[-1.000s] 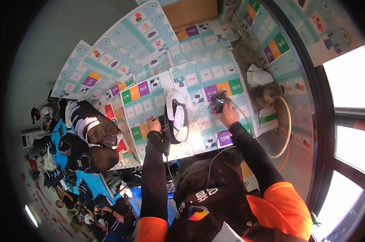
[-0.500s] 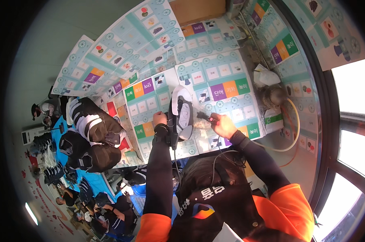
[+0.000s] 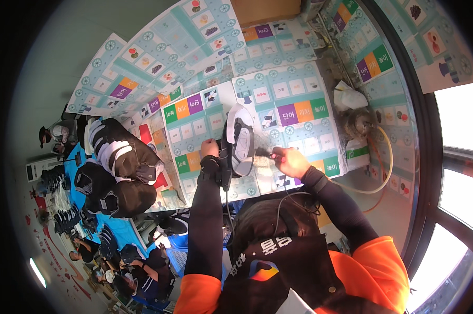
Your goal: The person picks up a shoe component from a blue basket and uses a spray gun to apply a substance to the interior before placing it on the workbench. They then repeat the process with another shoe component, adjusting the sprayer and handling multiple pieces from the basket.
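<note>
Under hands (image 3: 247, 157), colourful printed sheets (image 3: 294, 104).

— What do I have around the workbench?

— Colourful printed sheets (image 3: 294, 104) with picture squares and purple, orange and green blocks cover the table. At its far right stands a white plastic jug (image 3: 350, 98), with a round pot (image 3: 357, 123) just beside it and a pale hose (image 3: 384, 172) curving past.

— And to the left?

— I see a pile of black and white shoe uppers (image 3: 116, 167) stacked beside the sheets. Lower down, people (image 3: 137, 275) sit over what may be more shoes; it's too small to tell. Bright windows (image 3: 456, 157) run along the right.
</note>
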Motion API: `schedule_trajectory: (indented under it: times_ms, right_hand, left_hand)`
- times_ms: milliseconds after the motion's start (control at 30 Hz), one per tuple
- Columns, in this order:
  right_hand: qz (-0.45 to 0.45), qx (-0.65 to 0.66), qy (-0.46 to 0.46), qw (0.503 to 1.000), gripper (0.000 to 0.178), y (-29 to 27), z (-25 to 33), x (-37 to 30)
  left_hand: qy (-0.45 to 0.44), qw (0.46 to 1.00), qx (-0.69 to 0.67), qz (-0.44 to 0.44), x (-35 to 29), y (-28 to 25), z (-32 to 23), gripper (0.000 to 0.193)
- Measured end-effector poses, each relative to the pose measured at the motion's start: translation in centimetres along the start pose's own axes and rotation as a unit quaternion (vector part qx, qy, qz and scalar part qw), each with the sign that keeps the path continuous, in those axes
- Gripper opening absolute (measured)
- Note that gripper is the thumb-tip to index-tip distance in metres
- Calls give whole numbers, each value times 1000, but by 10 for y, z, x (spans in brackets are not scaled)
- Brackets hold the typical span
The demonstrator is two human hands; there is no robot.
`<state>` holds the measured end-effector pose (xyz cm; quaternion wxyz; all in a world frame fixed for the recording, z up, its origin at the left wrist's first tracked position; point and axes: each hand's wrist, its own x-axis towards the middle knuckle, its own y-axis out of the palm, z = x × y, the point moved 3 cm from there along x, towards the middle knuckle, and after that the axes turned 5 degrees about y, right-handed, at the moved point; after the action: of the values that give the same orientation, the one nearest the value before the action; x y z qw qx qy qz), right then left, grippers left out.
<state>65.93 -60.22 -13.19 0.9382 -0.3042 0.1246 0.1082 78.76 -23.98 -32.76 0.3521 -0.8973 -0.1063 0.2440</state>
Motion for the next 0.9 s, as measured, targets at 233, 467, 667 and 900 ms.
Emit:
schedule_trajectory:
  times_ms: [233,467,667,900]
  right_hand:
    - [-26,40,35,998,17,3,10,1]
    - [0,8,-1,1000,16,10,-8,-7]
    - [0,28,36,999,21,9,-12,-16]
    - [85,119,84,986,28,6,-6,-32]
  left_hand:
    - [-4,1000,-17,-5,-1,-9,9,37]
    - [3,1000,20,21,-20,-6,-23,39]
    - [9,1000,-7,23,-16,-10,-13,40]
    - [-63,958,-281,6,-51,-28,-33,33]
